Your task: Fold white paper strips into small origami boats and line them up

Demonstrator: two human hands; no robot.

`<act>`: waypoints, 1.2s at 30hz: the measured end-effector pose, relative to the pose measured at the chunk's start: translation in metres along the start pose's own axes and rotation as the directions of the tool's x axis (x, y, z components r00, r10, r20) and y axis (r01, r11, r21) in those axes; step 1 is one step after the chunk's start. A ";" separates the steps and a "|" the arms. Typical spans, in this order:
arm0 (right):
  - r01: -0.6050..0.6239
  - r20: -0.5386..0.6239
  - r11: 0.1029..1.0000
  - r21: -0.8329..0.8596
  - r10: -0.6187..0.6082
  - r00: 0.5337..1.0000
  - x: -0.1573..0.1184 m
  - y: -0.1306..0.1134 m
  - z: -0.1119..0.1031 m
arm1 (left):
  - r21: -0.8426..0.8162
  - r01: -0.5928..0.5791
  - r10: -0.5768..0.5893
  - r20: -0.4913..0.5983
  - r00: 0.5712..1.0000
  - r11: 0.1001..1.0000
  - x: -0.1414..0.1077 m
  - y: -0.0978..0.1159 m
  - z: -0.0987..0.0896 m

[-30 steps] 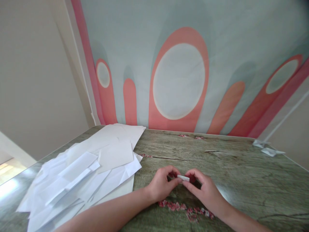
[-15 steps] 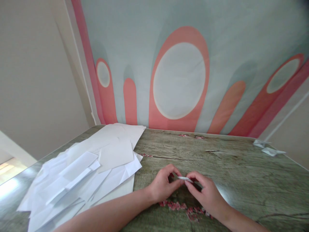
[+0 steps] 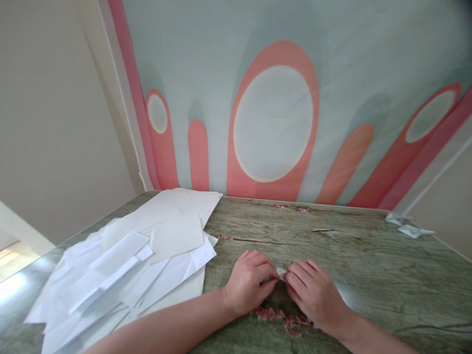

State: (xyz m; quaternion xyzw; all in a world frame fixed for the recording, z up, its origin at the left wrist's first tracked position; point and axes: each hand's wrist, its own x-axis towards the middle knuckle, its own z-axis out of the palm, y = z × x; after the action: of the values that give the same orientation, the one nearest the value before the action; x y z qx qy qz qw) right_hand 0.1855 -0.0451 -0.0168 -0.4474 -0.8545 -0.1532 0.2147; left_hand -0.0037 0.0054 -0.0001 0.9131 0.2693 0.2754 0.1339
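Between my two hands is a small folded piece of white paper (image 3: 281, 273), mostly covered by the fingers. My left hand (image 3: 251, 280) pinches its left side between thumb and fingertips. On the other side my right hand (image 3: 313, 294) grips it, fingers curled together over the paper. Both hands are just above the wood-patterned tabletop (image 3: 258, 226), near its front middle. How the paper is folded is hard to make out.
A spread pile of white paper sheets (image 3: 177, 236), some folded, covers the table's left side. Two small folded paper pieces (image 3: 416, 231) lie at the far right edge. Behind the table stands a wall with a pink and grey-green pattern (image 3: 273, 189).
My right hand's fingers have curled down over the paper, and my left fingers have closed in more. Less of the paper shows now, and it appears tilted differently.
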 end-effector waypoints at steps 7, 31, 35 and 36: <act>0.024 0.027 1.000 0.000 -0.024 0.999 -0.001 -0.001 0.006 | 0.094 -0.002 -0.008 0.114 0.993 0.996 0.001 -0.004 0.000; -0.399 0.377 0.697 0.596 0.197 0.905 0.006 0.018 -0.007 | 0.015 0.054 -0.056 0.162 0.985 0.998 0.001 -0.010 0.004; -0.410 0.384 0.687 0.600 0.202 0.901 0.006 0.020 -0.004 | -0.018 0.043 -0.039 0.168 0.985 0.999 0.000 -0.010 0.006; -0.409 0.385 0.686 0.601 0.200 0.901 0.006 0.020 -0.004 | -0.016 0.037 -0.034 0.171 0.985 0.999 0.000 -0.010 0.007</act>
State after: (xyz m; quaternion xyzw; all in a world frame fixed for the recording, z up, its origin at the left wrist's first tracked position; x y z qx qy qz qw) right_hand 0.1999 -0.0321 -0.0092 -0.4947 -0.7856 0.2689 0.2564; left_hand -0.0039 0.0136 -0.0094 0.9270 0.2704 0.1963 0.1703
